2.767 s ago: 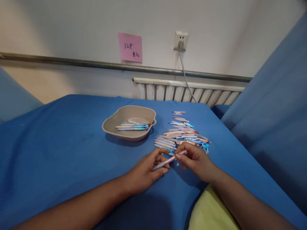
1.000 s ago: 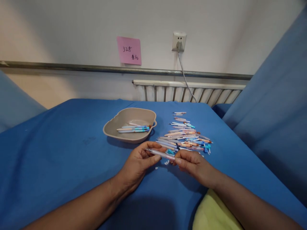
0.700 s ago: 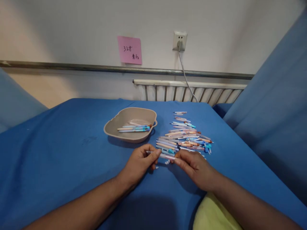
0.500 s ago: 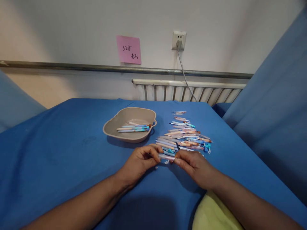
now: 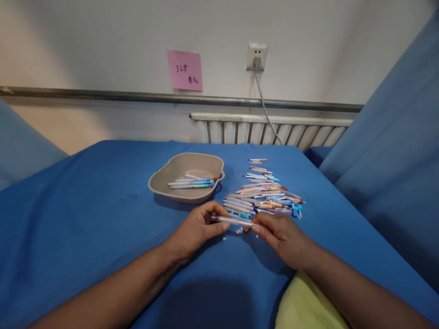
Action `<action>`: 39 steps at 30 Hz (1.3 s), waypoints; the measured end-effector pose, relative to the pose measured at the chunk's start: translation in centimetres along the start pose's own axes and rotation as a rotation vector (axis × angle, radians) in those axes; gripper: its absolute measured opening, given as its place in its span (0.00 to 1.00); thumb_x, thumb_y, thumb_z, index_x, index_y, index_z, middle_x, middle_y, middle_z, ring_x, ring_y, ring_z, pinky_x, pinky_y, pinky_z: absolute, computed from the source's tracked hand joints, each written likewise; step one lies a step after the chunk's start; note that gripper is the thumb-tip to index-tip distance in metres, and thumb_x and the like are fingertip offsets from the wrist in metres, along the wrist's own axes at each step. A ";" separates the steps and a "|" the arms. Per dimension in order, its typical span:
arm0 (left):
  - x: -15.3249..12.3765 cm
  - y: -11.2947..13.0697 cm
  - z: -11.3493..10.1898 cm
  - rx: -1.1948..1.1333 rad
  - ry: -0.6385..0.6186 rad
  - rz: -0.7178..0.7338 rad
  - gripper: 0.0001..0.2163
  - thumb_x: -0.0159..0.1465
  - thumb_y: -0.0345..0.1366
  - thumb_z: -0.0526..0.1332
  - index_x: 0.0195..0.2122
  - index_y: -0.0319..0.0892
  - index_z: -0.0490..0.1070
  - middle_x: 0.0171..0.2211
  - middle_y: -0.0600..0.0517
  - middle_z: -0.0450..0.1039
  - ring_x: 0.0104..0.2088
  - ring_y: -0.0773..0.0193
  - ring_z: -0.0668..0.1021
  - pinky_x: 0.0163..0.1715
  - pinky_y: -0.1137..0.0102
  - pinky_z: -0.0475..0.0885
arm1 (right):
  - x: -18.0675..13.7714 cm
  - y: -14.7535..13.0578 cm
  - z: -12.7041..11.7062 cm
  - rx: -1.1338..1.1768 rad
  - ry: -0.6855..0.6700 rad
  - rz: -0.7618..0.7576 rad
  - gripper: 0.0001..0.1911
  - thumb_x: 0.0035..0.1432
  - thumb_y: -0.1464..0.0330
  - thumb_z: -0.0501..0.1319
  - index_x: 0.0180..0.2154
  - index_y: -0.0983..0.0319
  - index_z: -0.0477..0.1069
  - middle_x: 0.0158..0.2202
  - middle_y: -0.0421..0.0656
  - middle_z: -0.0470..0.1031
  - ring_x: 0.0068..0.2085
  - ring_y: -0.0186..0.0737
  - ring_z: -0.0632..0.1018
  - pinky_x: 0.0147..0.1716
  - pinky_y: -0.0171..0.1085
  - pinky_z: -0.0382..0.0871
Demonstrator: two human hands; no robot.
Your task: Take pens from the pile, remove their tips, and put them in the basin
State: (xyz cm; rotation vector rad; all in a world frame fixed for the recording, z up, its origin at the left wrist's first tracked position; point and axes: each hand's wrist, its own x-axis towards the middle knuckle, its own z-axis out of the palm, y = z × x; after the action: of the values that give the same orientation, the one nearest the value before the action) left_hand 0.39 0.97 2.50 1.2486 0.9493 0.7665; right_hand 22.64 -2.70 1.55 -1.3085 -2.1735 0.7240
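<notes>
Pale pink pen (image 5: 233, 221) level, held at both ends above blue cloth.

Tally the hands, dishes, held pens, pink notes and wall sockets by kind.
2 hands: left hand, right hand
1 dish
1 held pen
1 pink note
1 wall socket
Total: 6

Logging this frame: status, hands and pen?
Left hand and right hand pinch slim pale pink pen at its ends. Loose pen pile just behind; small white bits beneath.
</notes>
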 end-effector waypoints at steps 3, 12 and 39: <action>0.0 0.0 -0.1 -0.041 -0.060 -0.029 0.18 0.51 0.41 0.69 0.40 0.40 0.69 0.29 0.53 0.72 0.27 0.67 0.73 0.26 0.73 0.66 | -0.1 0.0 0.0 0.003 0.018 -0.012 0.12 0.65 0.64 0.50 0.33 0.60 0.68 0.29 0.40 0.74 0.31 0.36 0.73 0.31 0.33 0.60; 0.1 -0.2 0.1 0.131 0.041 -0.038 0.12 0.50 0.39 0.69 0.25 0.38 0.68 0.21 0.56 0.68 0.22 0.70 0.68 0.23 0.75 0.61 | -0.2 -0.2 0.3 -0.060 -0.006 -0.048 0.12 0.65 0.64 0.50 0.30 0.60 0.64 0.25 0.38 0.70 0.27 0.34 0.70 0.27 0.32 0.56; 0.5 -0.5 -0.1 0.094 -0.008 -0.133 0.20 0.60 0.50 0.58 0.21 0.37 0.65 0.15 0.56 0.63 0.16 0.73 0.63 0.17 0.75 0.56 | -0.1 0.0 0.2 -0.063 0.041 -0.035 0.13 0.65 0.64 0.50 0.36 0.60 0.71 0.30 0.42 0.75 0.33 0.38 0.75 0.33 0.34 0.63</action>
State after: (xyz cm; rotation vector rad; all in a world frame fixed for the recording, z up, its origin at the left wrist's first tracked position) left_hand 0.48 1.37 1.95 1.2553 1.0612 0.6183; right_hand 22.61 -2.84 1.38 -1.3017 -2.1964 0.6146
